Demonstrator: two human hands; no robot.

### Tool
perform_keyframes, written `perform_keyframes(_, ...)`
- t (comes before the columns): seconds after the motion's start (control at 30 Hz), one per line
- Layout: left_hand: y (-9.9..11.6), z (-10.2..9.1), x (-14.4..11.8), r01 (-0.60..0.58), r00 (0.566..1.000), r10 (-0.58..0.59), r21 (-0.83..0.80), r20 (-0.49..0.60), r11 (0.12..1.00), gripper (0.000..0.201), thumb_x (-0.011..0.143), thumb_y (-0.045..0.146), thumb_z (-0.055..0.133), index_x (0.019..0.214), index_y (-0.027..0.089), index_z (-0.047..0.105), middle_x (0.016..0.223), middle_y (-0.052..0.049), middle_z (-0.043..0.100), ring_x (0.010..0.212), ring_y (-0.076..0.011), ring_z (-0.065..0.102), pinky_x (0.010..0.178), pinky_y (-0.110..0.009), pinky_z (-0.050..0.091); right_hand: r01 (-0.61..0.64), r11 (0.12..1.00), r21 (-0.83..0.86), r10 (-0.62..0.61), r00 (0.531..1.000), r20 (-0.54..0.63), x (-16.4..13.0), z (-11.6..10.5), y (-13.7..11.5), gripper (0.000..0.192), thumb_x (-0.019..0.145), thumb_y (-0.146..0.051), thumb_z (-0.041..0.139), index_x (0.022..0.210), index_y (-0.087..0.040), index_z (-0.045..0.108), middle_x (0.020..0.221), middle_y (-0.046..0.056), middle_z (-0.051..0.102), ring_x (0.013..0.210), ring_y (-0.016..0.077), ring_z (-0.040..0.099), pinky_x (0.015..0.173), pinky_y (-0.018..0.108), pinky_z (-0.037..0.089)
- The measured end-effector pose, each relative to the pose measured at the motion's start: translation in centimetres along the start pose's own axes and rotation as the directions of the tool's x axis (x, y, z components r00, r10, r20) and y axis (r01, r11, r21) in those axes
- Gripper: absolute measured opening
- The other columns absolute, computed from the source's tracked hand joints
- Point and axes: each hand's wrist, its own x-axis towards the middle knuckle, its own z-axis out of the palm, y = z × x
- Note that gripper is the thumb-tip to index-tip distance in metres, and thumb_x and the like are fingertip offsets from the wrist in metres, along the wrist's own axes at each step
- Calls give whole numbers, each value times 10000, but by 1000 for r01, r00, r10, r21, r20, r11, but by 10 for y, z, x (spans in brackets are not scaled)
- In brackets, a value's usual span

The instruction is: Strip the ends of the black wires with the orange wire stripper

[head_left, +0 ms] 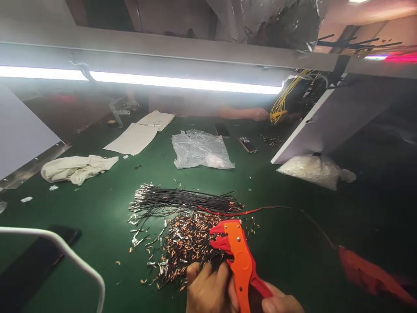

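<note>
My right hand (282, 300) grips an orange and red wire stripper (241, 256) at the lower middle of the view, its jaws pointing left over a pile of cut wire scraps (187, 239). Close beside it on the left, my left hand (206, 289) has its fingers curled down at the pile's near edge. What those fingers hold, if anything, is hidden. Beyond the scraps lies a bundle of black wires (185, 199) with metal terminals at the left ends and copper-coloured right ends. A thin red wire (234, 213) runs between bundle and tool toward the right.
Around the green table (140, 243) lie a clear plastic bag (202, 150), paper sheets (133, 137), a pale cloth (78, 168), a phone (247, 144) and a tied bag (309, 169). Another person's hand (259, 114) shows at the back. A white bar (74, 258) crosses the near left.
</note>
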Motion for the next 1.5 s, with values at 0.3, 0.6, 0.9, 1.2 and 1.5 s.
perform_keyframes(0.3,1,0,-1,-33,999,35,-64,30,997,304,798,69,437,1053,181,560,552,24,593,560,-175,558,744,-357,326,-1,993,115,-1,1000,21,2,12,0,494,731,-501,624,1020,-127,479,694,62,617,634,221,632,646,360,498)
perform_keyframes(0.6,9,-4,6,-11,998,16,-66,69,998,151,764,64,526,779,214,537,542,23,578,547,-177,526,690,-338,348,-71,988,137,64,996,58,-2,-4,5,465,744,-561,598,943,-168,448,640,26,598,462,176,613,481,287,483)
perform_keyframes(0.9,12,3,8,-19,992,14,40,123,999,168,753,44,577,748,207,537,561,15,597,562,-185,560,664,-327,392,-29,995,94,27,999,22,-5,-6,-3,441,790,-486,576,1046,-151,449,675,53,635,485,207,651,473,279,474)
perform_keyframes(1.2,14,5,12,-34,989,24,65,146,997,176,755,36,594,743,202,535,552,20,590,568,-189,585,661,-331,422,-7,1000,11,8,998,-60,-6,3,-10,401,795,-478,562,1033,-165,483,669,41,649,494,200,659,494,282,452)
perform_keyframes(1.5,16,6,12,-11,988,-2,84,157,996,181,767,41,595,747,204,518,547,29,590,571,-186,596,680,-330,444,-61,998,-33,56,991,-123,-9,4,-11,411,774,-503,570,1012,-181,477,672,19,627,527,209,667,527,327,484)
